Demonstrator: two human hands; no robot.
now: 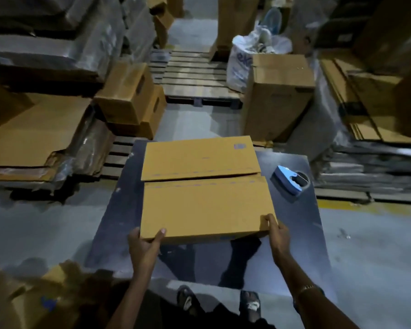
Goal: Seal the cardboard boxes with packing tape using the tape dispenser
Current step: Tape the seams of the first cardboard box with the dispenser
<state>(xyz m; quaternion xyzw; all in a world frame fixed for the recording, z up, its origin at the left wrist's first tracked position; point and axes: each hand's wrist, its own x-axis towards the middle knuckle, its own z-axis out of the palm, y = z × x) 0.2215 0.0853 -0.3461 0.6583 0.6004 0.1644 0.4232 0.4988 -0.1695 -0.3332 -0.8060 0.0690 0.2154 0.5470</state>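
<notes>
we see a cardboard box (205,188) lying on a dark table (294,224), its two top flaps folded down, meeting along an untaped seam; what is inside is hidden. our left hand (146,245) grips the near left corner, thumb on top, and our right hand (277,230) grips the near right corner the same way. the blue tape dispenser (291,182) rests on the table, right of the box and apart from it. beyond the table stand a closed tall carton (275,96) and a white bag (241,65) with unclear contents.
</notes>
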